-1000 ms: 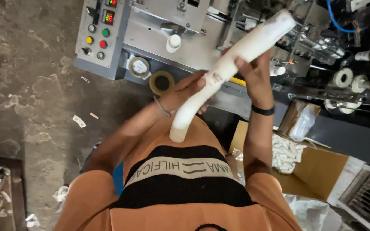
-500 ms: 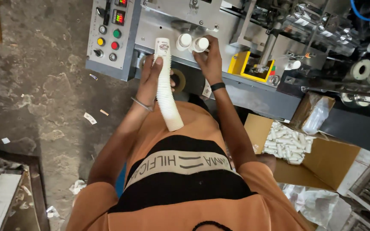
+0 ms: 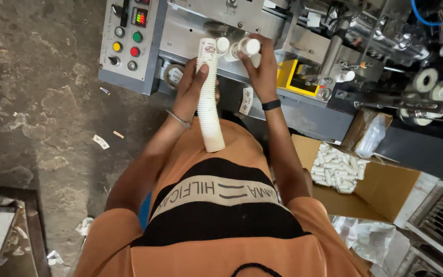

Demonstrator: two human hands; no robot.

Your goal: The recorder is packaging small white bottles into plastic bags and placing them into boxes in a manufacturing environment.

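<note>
My left hand grips a long stack of white paper cups near its top, the stack's lower end resting against my orange shirt. My right hand, with a black wristband, reaches to the machine's outlet and holds a white cup there; another white cup sits beside it at the top of the stack. Both hands are close together in front of the grey machine.
A control panel with coloured buttons and a small display is at the left of the machine. An open cardboard box of white cup stacks stands to my right. Scraps litter the concrete floor on the left.
The long cup stack, raised up to the right a second ago, has swung down to vertical against my body. My right hand has moved from the stack to the cups at the machine's outlet.
</note>
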